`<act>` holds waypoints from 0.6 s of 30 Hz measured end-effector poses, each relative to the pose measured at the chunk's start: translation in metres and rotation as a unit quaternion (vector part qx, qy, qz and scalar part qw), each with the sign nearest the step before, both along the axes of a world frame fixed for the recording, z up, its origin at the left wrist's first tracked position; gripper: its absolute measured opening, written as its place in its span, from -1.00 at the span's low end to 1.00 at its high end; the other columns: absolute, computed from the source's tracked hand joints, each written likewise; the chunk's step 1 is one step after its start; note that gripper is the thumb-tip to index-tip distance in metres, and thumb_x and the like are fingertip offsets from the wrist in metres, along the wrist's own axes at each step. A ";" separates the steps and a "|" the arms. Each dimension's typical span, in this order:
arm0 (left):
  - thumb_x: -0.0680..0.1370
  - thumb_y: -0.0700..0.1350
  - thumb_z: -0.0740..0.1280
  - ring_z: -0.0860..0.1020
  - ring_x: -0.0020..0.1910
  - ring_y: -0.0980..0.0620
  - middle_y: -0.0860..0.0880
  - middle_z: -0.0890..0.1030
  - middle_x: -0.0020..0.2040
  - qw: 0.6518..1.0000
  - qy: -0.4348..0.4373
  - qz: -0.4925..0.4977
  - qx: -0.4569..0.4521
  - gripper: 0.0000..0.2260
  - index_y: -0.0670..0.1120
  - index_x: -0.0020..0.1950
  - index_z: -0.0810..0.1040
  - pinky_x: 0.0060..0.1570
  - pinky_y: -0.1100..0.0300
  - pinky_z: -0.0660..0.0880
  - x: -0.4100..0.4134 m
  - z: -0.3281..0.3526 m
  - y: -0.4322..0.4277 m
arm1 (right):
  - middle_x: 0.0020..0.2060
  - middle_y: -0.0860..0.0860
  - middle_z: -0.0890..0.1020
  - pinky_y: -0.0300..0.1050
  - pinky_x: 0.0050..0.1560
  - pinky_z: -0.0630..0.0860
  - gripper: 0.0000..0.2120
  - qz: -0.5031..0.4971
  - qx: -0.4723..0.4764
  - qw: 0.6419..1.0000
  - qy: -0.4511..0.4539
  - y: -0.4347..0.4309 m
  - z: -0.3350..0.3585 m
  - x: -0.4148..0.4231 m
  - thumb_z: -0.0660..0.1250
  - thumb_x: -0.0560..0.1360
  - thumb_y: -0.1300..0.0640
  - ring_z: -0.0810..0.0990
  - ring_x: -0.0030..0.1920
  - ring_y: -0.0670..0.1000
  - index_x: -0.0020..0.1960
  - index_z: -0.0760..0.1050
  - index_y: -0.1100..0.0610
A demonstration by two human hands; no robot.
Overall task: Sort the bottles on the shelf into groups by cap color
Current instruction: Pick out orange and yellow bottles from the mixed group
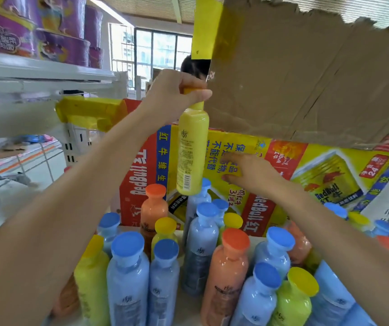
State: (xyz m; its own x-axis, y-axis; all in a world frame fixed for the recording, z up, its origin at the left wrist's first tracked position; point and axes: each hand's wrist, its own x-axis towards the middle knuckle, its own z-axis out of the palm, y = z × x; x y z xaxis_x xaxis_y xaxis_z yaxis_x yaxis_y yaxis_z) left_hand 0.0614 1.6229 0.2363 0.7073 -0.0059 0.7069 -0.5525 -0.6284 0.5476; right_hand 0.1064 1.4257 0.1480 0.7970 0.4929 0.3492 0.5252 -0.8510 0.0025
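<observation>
Pinched by its yellow cap in the left hand (179, 95), fingers curled round it: tall yellow plastic bottle (192, 147), hanging straight below that hand, long axis near upright, base clear above the blue-, orange- and yellow-capped bottles (127, 267) crowding the white shelf (258, 240). Just right of its lower half, right hand (247, 171), fingers bent before the red-and-yellow carton (306, 165) at the back edge; gripping anything or not, cannot tell.

A yellow bottle (192, 147) hangs upright mid-frame. Below it, blue-, orange- and yellow-capped bottles (127, 267) stand, seemingly mixed.
</observation>
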 end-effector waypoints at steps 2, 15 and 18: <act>0.49 -0.04 0.36 0.48 -0.21 0.29 0.03 0.60 -0.05 1.000 -0.009 -0.021 -0.008 -0.75 -0.07 0.13 0.59 -0.20 0.56 0.37 -0.002 0.002 -0.006 | 0.34 -0.04 0.43 -0.08 0.24 0.36 -0.57 -0.020 -0.034 0.999 -0.025 -0.011 0.005 -0.011 0.29 0.49 -0.04 0.39 0.33 0.04 0.34 0.38 -0.01; 0.46 -0.02 0.40 0.52 -0.22 0.29 0.07 0.61 -0.11 0.983 -0.019 -0.181 -0.018 -0.76 -0.02 0.10 0.61 -0.13 0.44 0.45 -0.002 0.000 -0.093 | 0.29 0.03 0.47 -0.07 0.16 0.38 -0.57 -0.204 -0.018 0.979 -0.019 -0.113 0.003 -0.106 0.27 0.51 -0.04 0.42 0.27 0.07 0.34 0.36 0.03; 0.45 -0.05 0.41 0.50 -0.25 0.28 0.05 0.61 -0.10 0.976 -0.010 -0.216 -0.020 -0.75 -0.06 0.11 0.61 -0.13 0.42 0.45 -0.001 0.002 -0.122 | 0.34 -0.01 0.41 -0.10 0.12 0.35 -0.56 -0.243 -0.025 0.970 -0.017 -0.135 0.004 -0.122 0.26 0.52 -0.04 0.38 0.31 0.03 0.37 0.32 -0.01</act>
State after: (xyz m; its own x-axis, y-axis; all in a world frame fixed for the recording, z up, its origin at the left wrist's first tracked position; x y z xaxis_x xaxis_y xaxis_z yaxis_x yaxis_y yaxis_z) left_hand 0.0606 1.5004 0.2386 0.6305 -0.2722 0.7269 -0.7723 -0.3135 0.5525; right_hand -0.0155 1.2912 0.1525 0.9278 0.0793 0.3646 0.0618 -0.9963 0.0594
